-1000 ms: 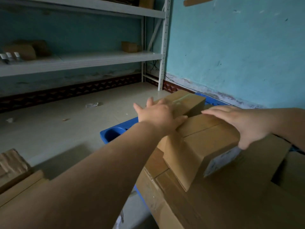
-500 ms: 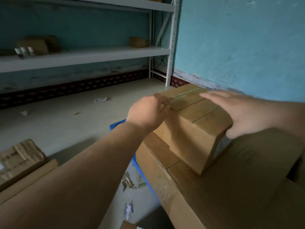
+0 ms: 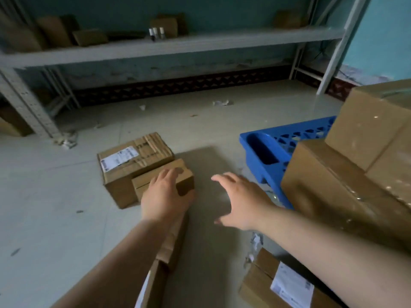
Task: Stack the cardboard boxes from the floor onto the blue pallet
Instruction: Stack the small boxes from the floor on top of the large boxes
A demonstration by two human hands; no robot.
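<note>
The small box (image 3: 163, 177) is touched by the left hand's (image 3: 163, 197) spread fingers while the right hand's (image 3: 239, 200) are spread and empty, so it could be dropped if lifted one-handed.

Two brown cardboard boxes (image 3: 142, 167) sit touching on the floor ahead of me; more stand stacked on the blue pallet (image 3: 273, 152).

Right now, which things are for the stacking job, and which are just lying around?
For the job:
small box under the left hand
labelled box behind it
blue pallet
stacked boxes
right hand, spread, holding nothing

Lying about:
paper scraps
shelf with small bottles
</note>
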